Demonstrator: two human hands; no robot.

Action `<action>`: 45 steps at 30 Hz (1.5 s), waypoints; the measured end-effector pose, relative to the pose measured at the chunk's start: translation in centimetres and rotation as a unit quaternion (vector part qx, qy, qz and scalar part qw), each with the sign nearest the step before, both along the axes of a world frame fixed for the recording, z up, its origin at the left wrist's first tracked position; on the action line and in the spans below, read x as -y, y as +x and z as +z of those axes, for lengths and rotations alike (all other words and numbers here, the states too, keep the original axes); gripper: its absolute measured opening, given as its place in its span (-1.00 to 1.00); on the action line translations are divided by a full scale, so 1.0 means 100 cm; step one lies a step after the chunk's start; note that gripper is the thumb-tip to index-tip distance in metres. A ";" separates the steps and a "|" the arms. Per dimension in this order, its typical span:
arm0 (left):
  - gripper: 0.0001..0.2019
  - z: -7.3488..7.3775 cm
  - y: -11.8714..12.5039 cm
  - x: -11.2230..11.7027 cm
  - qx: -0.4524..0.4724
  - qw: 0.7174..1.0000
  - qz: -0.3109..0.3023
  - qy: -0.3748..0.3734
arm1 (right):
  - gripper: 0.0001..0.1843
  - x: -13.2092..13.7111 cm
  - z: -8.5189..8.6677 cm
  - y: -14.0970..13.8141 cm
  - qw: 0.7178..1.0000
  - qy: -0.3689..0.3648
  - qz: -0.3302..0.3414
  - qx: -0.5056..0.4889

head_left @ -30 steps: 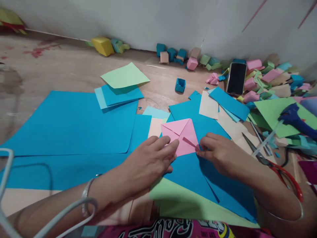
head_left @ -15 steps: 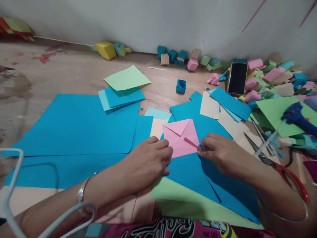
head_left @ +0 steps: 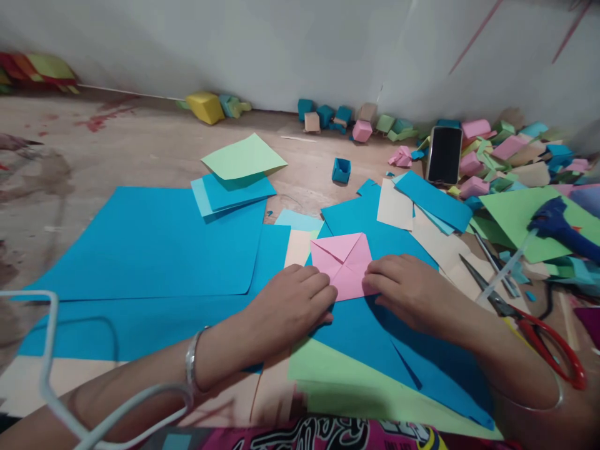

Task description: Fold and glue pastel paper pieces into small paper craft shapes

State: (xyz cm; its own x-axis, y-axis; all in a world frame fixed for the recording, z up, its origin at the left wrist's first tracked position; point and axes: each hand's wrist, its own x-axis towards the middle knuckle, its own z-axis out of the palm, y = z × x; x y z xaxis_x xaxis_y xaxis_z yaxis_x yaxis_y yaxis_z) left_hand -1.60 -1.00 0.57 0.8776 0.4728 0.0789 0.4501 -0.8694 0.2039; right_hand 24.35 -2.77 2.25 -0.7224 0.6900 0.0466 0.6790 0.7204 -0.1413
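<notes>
A square of pink paper [head_left: 345,265] lies on blue sheets in front of me, its flaps folded in toward the middle. My left hand [head_left: 291,301] is closed at its lower left edge, fingers bent over the paper and the thumb mostly hidden. At the lower right edge, my right hand [head_left: 412,292] has its fingers together, gripping the side of the square. The top flap's fold shows an open slit, while the right flap lies flat. Under the square is a blue sheet [head_left: 356,337], and a green sheet [head_left: 337,381] sits nearer my body.
Red-handled scissors [head_left: 525,319] and a blue glue gun [head_left: 555,222] lie at right. A phone [head_left: 444,156] leans near a heap of folded paper pieces [head_left: 520,150]. A small blue paper box [head_left: 341,170] stands beyond. A white cable [head_left: 51,350] loops at lower left.
The right flap, raised as a narrow strip before, is now pressed down flat. My right hand has moved slightly left onto the square, and my left fingers reach further over its edge.
</notes>
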 end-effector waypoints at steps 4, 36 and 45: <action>-0.73 -0.007 0.001 -0.001 -0.005 1.000 0.014 0.004 | -0.79 0.004 -0.007 -0.007 0.999 0.035 0.013 0.025; -0.82 -0.020 0.009 -0.014 0.150 0.970 0.167 -0.087 | -0.79 0.010 -0.011 -0.030 0.913 -0.197 -0.286 -0.215; -0.84 -0.022 0.008 -0.014 0.174 0.959 0.186 -0.125 | -0.76 0.010 -0.022 -0.031 0.928 -0.157 -0.293 -0.168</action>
State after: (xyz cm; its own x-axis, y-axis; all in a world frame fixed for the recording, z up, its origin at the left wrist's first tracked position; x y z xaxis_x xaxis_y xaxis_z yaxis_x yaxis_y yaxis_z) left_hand -0.76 0.38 -1.61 0.5861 0.7898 0.1806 0.5856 -0.5671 0.5792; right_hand 21.23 -3.78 0.04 -0.1998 0.9774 -0.0685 0.8215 0.1290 -0.5555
